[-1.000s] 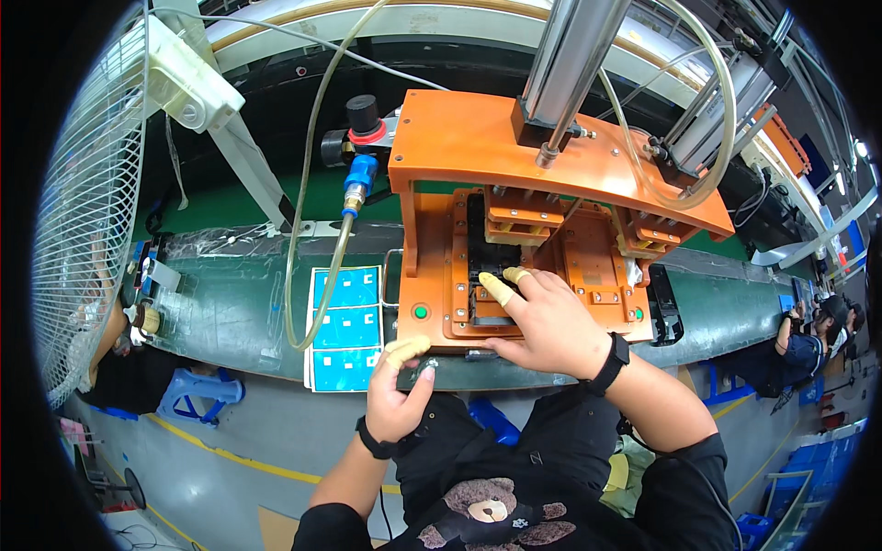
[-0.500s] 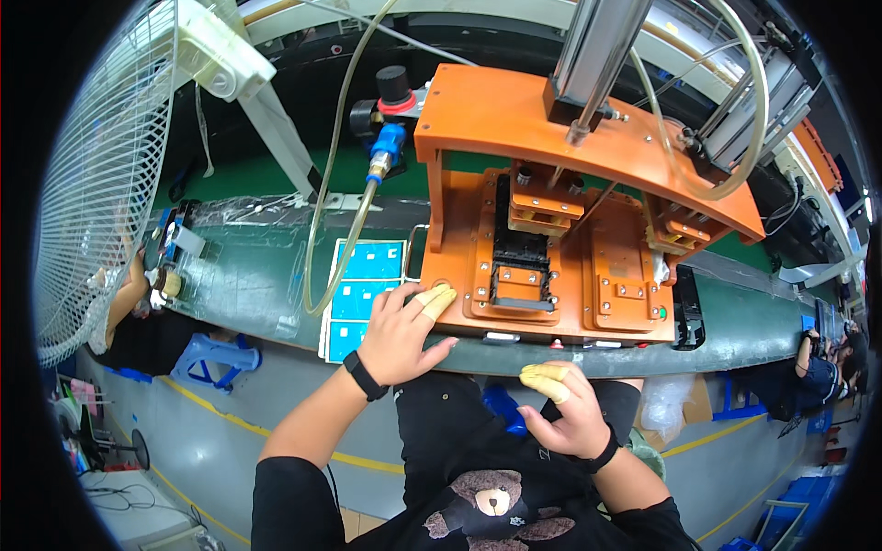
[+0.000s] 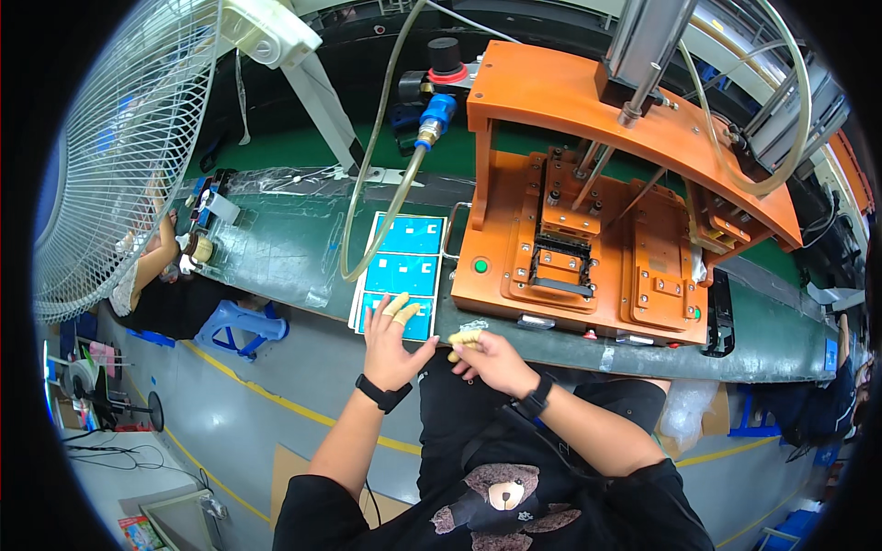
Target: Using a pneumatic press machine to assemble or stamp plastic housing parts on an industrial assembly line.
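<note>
My left hand (image 3: 390, 344), with yellow finger cots and a black wrist band, reaches over the near edge of a sheet of blue rectangular stickers (image 3: 401, 272); its fingertips touch the lowest blue sticker. My right hand (image 3: 489, 356), also with finger cots and a black wrist band, hovers beside it at the bench's front edge, fingers pinched together; whether it holds anything I cannot tell. Just beyond stands an orange press fixture (image 3: 588, 248) with a dark nest in its middle and a green button (image 3: 479, 266) at its left front.
A green bench (image 3: 276, 248) covered in clear film runs left to right. A white fan (image 3: 119, 147) stands at the left. A clear hose (image 3: 377, 184) and a blue air fitting hang behind the stickers. Another person (image 3: 152, 266) works at the far left.
My right hand has left the fixture's nest and come down to the bench's front edge. My left hand has moved left from the fixture's corner onto the blue sticker sheet. The view has shifted right.
</note>
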`<state>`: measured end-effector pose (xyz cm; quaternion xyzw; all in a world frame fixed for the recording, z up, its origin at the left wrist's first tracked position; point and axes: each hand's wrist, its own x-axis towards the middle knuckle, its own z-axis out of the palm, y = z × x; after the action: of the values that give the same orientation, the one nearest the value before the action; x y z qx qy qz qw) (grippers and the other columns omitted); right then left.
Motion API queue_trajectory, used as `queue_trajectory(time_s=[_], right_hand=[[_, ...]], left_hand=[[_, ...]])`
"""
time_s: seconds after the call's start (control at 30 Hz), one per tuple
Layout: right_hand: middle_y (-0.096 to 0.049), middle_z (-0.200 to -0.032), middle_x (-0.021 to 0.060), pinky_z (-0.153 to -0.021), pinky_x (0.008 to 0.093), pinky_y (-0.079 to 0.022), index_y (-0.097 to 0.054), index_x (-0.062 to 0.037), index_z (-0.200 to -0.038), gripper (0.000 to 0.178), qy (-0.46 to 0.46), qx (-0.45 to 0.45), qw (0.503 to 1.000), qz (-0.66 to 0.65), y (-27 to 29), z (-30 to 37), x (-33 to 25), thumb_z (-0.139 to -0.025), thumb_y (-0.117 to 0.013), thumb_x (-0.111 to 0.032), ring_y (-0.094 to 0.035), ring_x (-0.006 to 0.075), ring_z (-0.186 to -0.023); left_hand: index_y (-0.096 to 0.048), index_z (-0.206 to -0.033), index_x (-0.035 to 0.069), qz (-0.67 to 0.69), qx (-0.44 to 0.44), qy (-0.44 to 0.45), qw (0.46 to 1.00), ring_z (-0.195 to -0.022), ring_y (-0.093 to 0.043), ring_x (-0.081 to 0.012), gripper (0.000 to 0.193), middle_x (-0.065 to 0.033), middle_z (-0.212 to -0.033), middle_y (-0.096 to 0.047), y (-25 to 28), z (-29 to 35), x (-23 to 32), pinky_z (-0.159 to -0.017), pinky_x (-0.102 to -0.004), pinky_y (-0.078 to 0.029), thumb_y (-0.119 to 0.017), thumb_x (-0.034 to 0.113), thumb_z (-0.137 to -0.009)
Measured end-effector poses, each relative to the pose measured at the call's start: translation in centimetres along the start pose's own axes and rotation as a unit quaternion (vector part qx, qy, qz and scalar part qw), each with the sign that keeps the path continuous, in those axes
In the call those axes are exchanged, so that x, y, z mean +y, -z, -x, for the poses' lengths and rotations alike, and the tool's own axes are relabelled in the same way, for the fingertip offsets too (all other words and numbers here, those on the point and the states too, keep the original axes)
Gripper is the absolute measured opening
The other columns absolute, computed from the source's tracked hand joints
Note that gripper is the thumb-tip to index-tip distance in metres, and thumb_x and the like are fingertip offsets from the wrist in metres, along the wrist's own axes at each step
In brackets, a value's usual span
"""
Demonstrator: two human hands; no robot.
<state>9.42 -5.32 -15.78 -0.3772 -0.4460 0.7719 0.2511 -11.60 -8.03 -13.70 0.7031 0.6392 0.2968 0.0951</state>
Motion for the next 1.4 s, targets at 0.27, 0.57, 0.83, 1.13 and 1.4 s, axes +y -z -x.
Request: queue_trajectory(time_s=[0.27, 0.57, 0.83, 1.13, 1.4], right_hand=[[-0.066, -0.094, 0.0041, -0.059, 0.0236, -0.053, -0.059, -0.0041, -0.108, 0.027, -0.077, -0.002, 0.995, -0.056, -2.2, -4.1, -0.5, -0.098, -0.059, -0.029, -0.066, 0.0117, -0.074], [-0.068, -0.088, 0.0060, -0.051, 0.0218, -0.051, -0.060, -0.0023, -0.103, 0.021, -0.044, 0.063, 0.997, -0.001, -2.8, -5.2, 0.3, -0.096, -0.061, -0.022, -0.067, 0.0119, -0.066], [-0.066, -0.082, 0.0133, -0.070, 0.0375, -0.052, -0.063, -0.0006, -0.101, 0.025, 0.147, 0.074, 0.948, 0.272, -2.6, -1.1, -2.6, -0.091, -0.062, -0.024, -0.067, 0.0259, -0.078], [-0.063, -0.098, 0.0061, -0.083, 0.0383, -0.046, -0.066, -0.0075, -0.102, 0.032, 0.453, 0.335, 0.588, 0.580, 3.8, 9.8, -15.9, -0.072, -0.077, -0.011, -0.060, 0.0287, -0.096], [-0.062, -0.091, 0.0074, -0.081, 0.0378, -0.047, -0.066, -0.0071, -0.100, 0.026, 0.447, 0.230, 0.568, 0.652, 7.4, 9.8, -17.8, -0.074, -0.071, -0.005, -0.061, 0.0268, -0.097]], left_hand=[[-0.059, -0.120, 0.008, 0.056, 0.005, 0.011, 0.998, -0.136, -0.039, -0.0385, 0.055, -0.0131, -0.137, -0.053, 0.5, 0.1, -0.7, -0.114, -0.0546, -0.019, -0.080, 0.021, -0.072], [-0.071, -0.087, 0.003, 0.177, 0.023, 0.025, 0.984, -0.097, -0.068, -0.0271, 0.011, -0.0160, -0.099, -0.071, 2.5, -3.0, -4.7, -0.088, -0.0367, -0.051, -0.075, 0.007, -0.078], [-0.067, -0.095, -0.004, 0.075, 0.241, 0.203, 0.946, -0.082, -0.063, -0.0117, 0.018, -0.0077, -0.090, -0.069, 16.7, -5.6, -22.8, -0.076, -0.0262, -0.050, -0.066, 0.013, -0.092], [-0.056, -0.120, 0.002, 0.442, 0.084, 0.253, 0.856, -0.065, -0.057, -0.0049, 0.028, 0.0004, -0.081, -0.064, 17.6, 3.8, -7.6, -0.058, -0.0175, -0.046, -0.062, 0.005, -0.093], [-0.052, -0.124, -0.004, 0.574, -0.192, 0.167, 0.778, -0.086, -0.068, -0.0168, 0.037, -0.0141, -0.100, -0.070, 9.4, 0.9, 2.4, -0.077, -0.0296, -0.057, -0.061, -0.008, -0.088]])
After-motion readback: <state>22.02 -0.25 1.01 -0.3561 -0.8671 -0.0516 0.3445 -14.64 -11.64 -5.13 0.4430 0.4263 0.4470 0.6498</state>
